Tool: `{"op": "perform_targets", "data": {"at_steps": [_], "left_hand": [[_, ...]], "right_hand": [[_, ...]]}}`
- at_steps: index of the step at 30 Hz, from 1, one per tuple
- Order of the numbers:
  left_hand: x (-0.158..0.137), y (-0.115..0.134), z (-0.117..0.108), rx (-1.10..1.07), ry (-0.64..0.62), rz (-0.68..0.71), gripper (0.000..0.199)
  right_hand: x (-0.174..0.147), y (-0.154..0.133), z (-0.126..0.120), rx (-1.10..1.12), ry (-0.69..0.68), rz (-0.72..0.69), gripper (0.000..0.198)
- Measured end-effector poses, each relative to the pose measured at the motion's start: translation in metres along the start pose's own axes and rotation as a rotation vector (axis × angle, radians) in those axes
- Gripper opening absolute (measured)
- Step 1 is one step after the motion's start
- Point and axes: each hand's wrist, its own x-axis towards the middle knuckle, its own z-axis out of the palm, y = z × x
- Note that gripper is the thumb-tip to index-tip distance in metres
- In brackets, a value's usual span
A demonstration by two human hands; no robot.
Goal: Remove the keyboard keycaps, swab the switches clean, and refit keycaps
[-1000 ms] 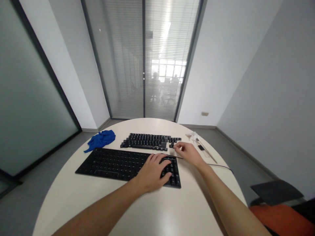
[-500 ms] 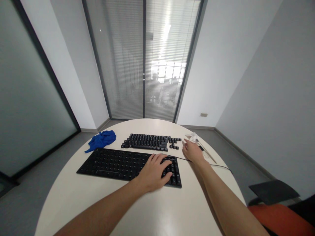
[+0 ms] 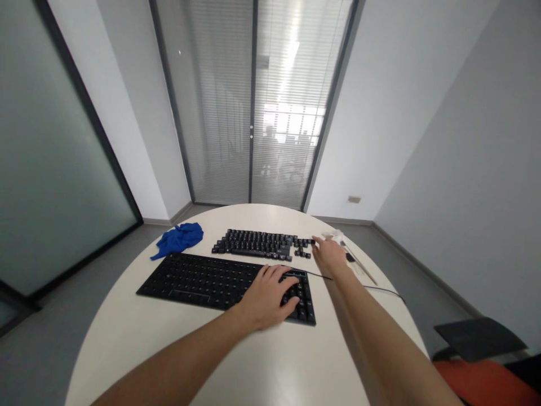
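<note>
My left hand (image 3: pixel 268 296) rests on the right part of a black keyboard (image 3: pixel 190 279), its fingers spread over the number pad (image 3: pixel 305 299). Most of the keyboard's left and middle area shows bare switches without caps. Behind it, loose black keycaps (image 3: pixel 257 243) lie on the table in keyboard order. My right hand (image 3: pixel 332 255) reaches to the right end of their back row, where thumb and index finger close around a small keycap (image 3: pixel 313 242). That keycap still appears to be on the table.
A crumpled blue cloth (image 3: pixel 180 238) lies at the left on the round white table (image 3: pixel 262 366). Beyond my right hand are white crumpled material (image 3: pixel 336 234) and a thin stick (image 3: pixel 361 264). A black cable (image 3: pixel 384 290) runs rightward under my forearm. An orange chair (image 3: pixel 486 380) stands at the right.
My right hand has moved slightly to the left, and its fingertips have come to the end keycap of the back row. My left hand stays on the keyboard. The view has shifted slightly.
</note>
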Motion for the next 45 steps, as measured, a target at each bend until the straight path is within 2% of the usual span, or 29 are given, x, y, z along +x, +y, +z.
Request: {"op": "perform_targets", "data": {"at_steps": [9,19,21,24,27,30,37,45], "left_hand": [[0.001,0.002,-0.001,0.0,-0.013,-0.01,0.036],[0.003,0.0,0.004,-0.049,0.026,-0.07,0.037],[0.003,-0.002,0.006,-0.057,0.04,-0.083,0.038],[0.004,-0.004,0.008,-0.081,0.056,-0.095,0.038],[0.004,-0.006,0.01,-0.126,0.077,-0.108,0.038],[0.005,-0.007,0.011,-0.162,0.088,-0.121,0.038],[0.004,-0.009,0.014,-0.179,0.101,-0.11,0.039],[0.004,-0.008,0.014,-0.127,0.109,-0.115,0.039]], "right_hand": [[-0.008,0.005,0.002,0.084,0.031,0.032,0.03],[-0.023,0.026,-0.009,0.385,0.059,0.044,0.031],[-0.023,0.025,-0.017,0.446,0.061,-0.001,0.032],[-0.028,0.017,-0.035,0.541,0.014,-0.144,0.031],[-0.04,0.005,-0.054,0.742,-0.113,-0.379,0.035],[-0.052,-0.008,-0.064,0.812,-0.248,-0.505,0.032],[-0.057,-0.02,-0.056,0.822,-0.396,-0.575,0.025],[-0.057,-0.024,-0.048,0.856,-0.406,-0.582,0.025]]}}
